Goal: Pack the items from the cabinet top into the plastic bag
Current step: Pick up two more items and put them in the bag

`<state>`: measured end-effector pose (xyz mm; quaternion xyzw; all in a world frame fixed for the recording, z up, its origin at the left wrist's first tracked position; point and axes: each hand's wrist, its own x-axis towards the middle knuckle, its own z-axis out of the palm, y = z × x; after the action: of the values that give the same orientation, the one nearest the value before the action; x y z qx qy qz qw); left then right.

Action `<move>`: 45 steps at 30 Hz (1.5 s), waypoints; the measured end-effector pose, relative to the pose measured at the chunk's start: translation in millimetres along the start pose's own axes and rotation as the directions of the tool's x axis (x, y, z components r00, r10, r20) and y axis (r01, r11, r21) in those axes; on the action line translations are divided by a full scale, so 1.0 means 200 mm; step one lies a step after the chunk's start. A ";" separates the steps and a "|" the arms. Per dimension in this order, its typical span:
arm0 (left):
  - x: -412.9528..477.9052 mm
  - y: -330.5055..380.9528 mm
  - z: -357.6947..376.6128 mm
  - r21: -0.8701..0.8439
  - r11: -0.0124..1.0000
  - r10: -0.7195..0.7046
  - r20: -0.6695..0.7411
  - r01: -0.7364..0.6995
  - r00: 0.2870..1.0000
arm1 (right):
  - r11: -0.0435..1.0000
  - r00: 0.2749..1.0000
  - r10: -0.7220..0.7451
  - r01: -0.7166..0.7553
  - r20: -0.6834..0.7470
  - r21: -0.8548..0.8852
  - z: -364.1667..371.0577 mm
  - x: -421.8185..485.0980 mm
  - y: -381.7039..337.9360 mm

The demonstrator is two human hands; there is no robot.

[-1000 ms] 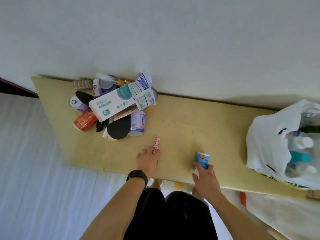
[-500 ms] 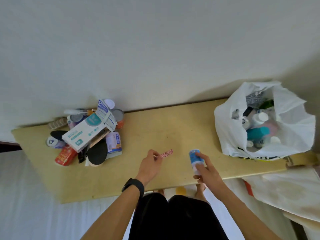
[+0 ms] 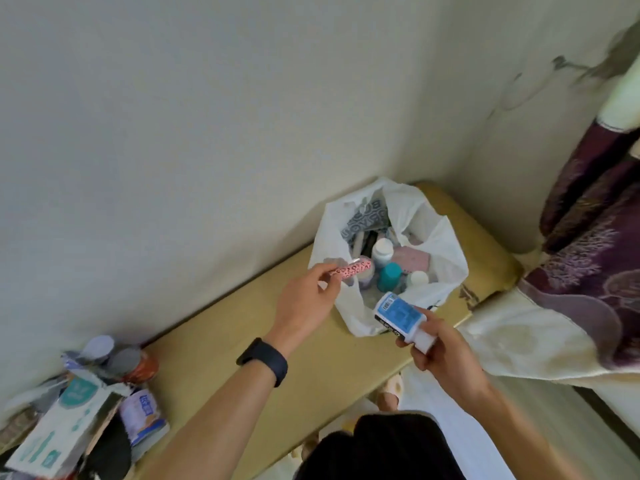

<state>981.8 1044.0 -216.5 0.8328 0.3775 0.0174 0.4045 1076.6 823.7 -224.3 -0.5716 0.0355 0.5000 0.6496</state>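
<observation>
1. Both hands have left the surface [image 3: 221, 341] since half a second ago and now hang at the plastic bag [image 3: 446, 244], each carrying its thing.
2. The left hand [image 3: 304, 306] pinches a pink patterned stick [image 3: 349, 270] by one end in its fingertips. The stick's long axis is nearly level. Its free end points rightward, away from the hand, over the bag's near-left rim and toward the open mouth.
3. The right hand [image 3: 440, 351] is wrapped round the white cap end of a blue-labelled bottle [image 3: 398, 315]. The bottle slants, with its base pointing up and left from the hand at the bag's near edge.
4. The hands are apart, and the bag's mouth lies just beyond and between them.
5. Beyond the fingertips, inside the bag, a white-capped bottle [image 3: 382, 249], a teal cap [image 3: 389, 275] and a pink packet [image 3: 414, 261] already crowd the opening.
6. Far back along the left forearm, well apart from both hands, a pile of items [image 3: 131, 368] with a white box [image 3: 62, 434] sits on the surface. A purple blanket [image 3: 588, 237] lies to the right of the right hand.
</observation>
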 end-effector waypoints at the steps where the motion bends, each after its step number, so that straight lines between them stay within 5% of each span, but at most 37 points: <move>1: 0.06 0.05 0.04 0.109 0.993 0.041 0.014 -0.042 0.999 | 1.000 1.000 -0.008 0.007 -0.026 -0.007 -0.06 0.00 -0.02; 6: 0.37 0.21 0.18 0.539 0.829 0.163 0.024 -0.150 0.986 | 0.998 0.988 -0.042 0.034 -0.145 -0.057 -0.27 -0.04 -0.08; 11: 0.62 0.22 0.27 0.729 0.667 0.151 0.066 -0.152 0.986 | 0.985 0.980 -0.091 0.062 -0.178 -0.162 -0.34 -0.09 -0.14; 15: 0.69 0.22 0.32 0.805 0.572 0.100 0.124 -0.160 0.987 | 0.984 0.975 -0.083 0.047 -0.205 -0.172 -0.36 -0.11 -0.15; 19: 0.64 0.17 0.35 0.792 0.601 0.042 0.098 -0.104 0.994 | 0.977 0.983 -0.065 0.028 -0.173 -0.210 -0.36 -0.09 -0.15; 25: 0.38 0.02 0.40 0.815 0.571 -0.052 0.156 -0.099 0.986 | 0.890 0.990 -0.099 0.044 -0.098 -0.454 -0.26 0.03 -0.21; 28: 0.26 -0.04 0.41 0.862 0.502 -0.164 0.170 -0.066 0.972 | 0.722 0.981 -0.172 0.066 -0.086 -0.688 -0.21 0.16 -0.25; 31: 0.19 -0.05 0.40 0.925 0.377 -0.224 0.128 -0.035 0.966 | 0.432 0.972 -0.231 0.136 0.036 -0.892 -0.09 0.31 -0.32; 37: 0.11 -0.08 0.31 0.934 0.342 -0.243 0.194 -0.103 0.951 | -0.135 0.961 -0.100 0.244 0.258 -0.960 0.12 0.61 -0.23; 42: 0.05 -0.08 0.22 0.894 0.447 -0.176 0.121 -0.030 0.977 | -0.350 0.960 -0.029 0.252 0.280 -0.902 0.15 0.71 -0.07; 45: 0.04 -0.09 0.18 0.858 0.514 -0.140 0.059 0.022 0.988 | -0.327 0.957 -0.053 0.253 0.285 -0.911 0.12 0.72 -0.01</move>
<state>987.7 1032.1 -254.2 0.9048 0.3506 -0.2393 -0.0342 1138.0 930.5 -303.8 -0.8255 -0.4974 0.2663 -0.0161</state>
